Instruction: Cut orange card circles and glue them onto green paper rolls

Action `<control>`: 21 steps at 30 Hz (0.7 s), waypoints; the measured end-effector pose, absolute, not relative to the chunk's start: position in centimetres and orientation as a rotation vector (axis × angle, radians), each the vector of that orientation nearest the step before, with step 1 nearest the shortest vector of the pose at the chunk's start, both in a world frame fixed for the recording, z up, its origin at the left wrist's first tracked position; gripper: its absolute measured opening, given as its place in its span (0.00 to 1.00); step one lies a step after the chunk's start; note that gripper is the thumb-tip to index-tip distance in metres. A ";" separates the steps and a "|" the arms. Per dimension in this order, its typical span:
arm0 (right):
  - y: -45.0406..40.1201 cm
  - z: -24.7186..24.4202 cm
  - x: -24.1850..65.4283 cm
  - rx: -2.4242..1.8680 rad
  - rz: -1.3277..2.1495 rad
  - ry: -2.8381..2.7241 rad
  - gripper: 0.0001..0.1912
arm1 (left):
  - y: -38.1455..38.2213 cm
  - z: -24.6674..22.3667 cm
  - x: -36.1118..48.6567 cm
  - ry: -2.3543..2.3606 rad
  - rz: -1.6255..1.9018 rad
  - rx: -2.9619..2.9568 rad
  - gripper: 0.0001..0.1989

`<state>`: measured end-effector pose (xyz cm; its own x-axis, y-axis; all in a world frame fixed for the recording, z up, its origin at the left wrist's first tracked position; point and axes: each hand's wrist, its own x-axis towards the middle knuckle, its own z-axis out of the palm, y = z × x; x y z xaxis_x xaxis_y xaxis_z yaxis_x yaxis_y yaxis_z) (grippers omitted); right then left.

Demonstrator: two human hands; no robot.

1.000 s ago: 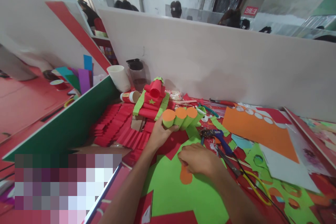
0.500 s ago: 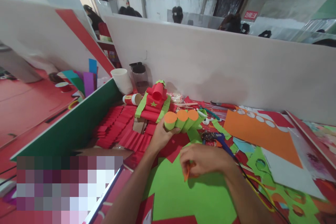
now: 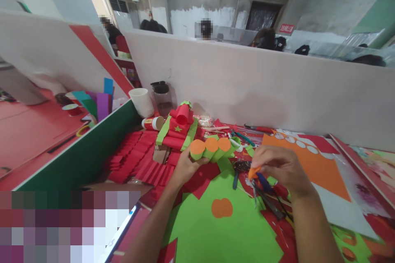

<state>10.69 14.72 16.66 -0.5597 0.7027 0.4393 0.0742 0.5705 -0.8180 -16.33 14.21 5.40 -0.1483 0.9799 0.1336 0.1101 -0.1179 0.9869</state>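
Observation:
My left hand [image 3: 187,169] is closed around a row of green paper tubes [image 3: 212,154]. Orange paper discs cap three of them, and another green tube end at the right has no orange on it. My right hand [image 3: 279,168] pinches a small bent piece of orange paper [image 3: 254,171] between thumb and fingers. It hovers above a dark tool with a blue part [image 3: 263,183], whose kind I cannot make out, partly hidden by the hand. Overlapping orange paper discs [image 3: 222,208] lie on a large green paper sheet [image 3: 216,236] below the hands.
A red and green paper model [image 3: 179,125] with a star stands behind my left hand. Folded red paper strips [image 3: 132,152] lie to the left. A white cup [image 3: 141,102] and a lidded bottle [image 3: 162,98] stand by the white partition [image 3: 231,74]. Orange sheet [image 3: 324,176] lies right.
My right hand has moved right and away from me with the orange piece, off the green sheet. Orange discs now show where it was. My left hand still holds the tubes.

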 end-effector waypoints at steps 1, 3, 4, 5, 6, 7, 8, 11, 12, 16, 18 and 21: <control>15.0 16.7 11.0 -0.676 0.950 -1.936 0.03 | 14.2 5.4 -16.4 1.332 1.366 1.311 0.24; 15.5 16.6 11.5 -0.794 0.885 -1.833 0.05 | 14.2 5.4 -16.5 1.324 1.368 1.331 0.24; 15.8 16.6 11.7 -0.852 0.867 -1.796 0.05 | 14.2 5.4 -16.6 1.323 1.371 1.342 0.25; 16.0 16.5 11.8 -0.913 0.860 -1.765 0.06 | 14.2 5.4 -16.6 1.323 1.370 1.351 0.26; 16.2 16.3 11.8 -0.975 0.861 -1.740 0.07 | 14.2 5.3 -16.7 1.324 1.367 1.359 0.26; 16.3 16.2 11.7 -1.030 0.869 -1.720 0.09 | 14.2 5.2 -16.7 1.324 1.360 1.367 0.27; 16.5 16.0 11.5 -1.075 0.883 -1.703 0.11 | 14.3 5.1 -16.8 1.324 1.355 1.375 0.27; 16.9 15.5 10.8 -1.131 0.940 -1.667 0.14 | 14.3 4.8 -16.9 1.329 1.342 1.404 0.26; 16.9 15.4 10.5 -1.129 0.946 -1.664 0.14 | 14.3 4.8 -17.0 1.330 1.341 1.416 0.26; 17.2 15.0 9.3 -1.175 0.845 -1.681 0.14 | 14.2 5.1 -16.9 1.337 1.345 1.420 0.26; 17.2 14.8 8.8 -1.200 0.785 -1.679 0.14 | 14.1 5.4 -16.7 1.348 1.339 1.399 0.26; 17.2 14.4 8.2 -1.179 0.812 -1.646 0.14 | 13.9 5.8 -16.6 1.354 1.331 1.382 0.26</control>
